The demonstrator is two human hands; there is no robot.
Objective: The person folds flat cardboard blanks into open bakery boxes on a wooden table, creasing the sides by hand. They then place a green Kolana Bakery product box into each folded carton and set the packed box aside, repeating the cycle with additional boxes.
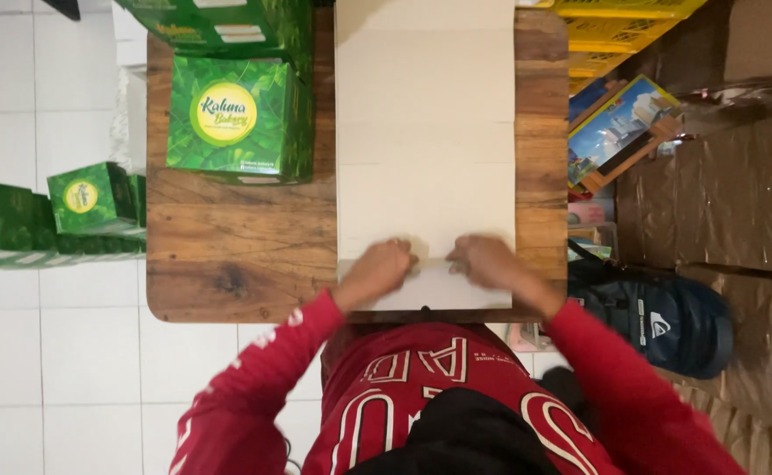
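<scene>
Left hand (pixel 379 269) and right hand (pixel 489 262), fingers curled, press the near fold of a flat white card (pixel 426 132); beyond the fingertips, leftward, stands a green box (pixel 232 119) on the table (pixel 228 255).

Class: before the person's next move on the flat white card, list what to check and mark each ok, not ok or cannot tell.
1. Both hands on the card: left hand and right hand press its near end. Ok.
2. White card lies flat on the wooden table. Ok.
3. Green box sits clear of the card. Ok.
4. Near flap overhangs the table's edge. Cannot tell.
5. Grip of the fingers on the fold. Cannot tell.
</scene>
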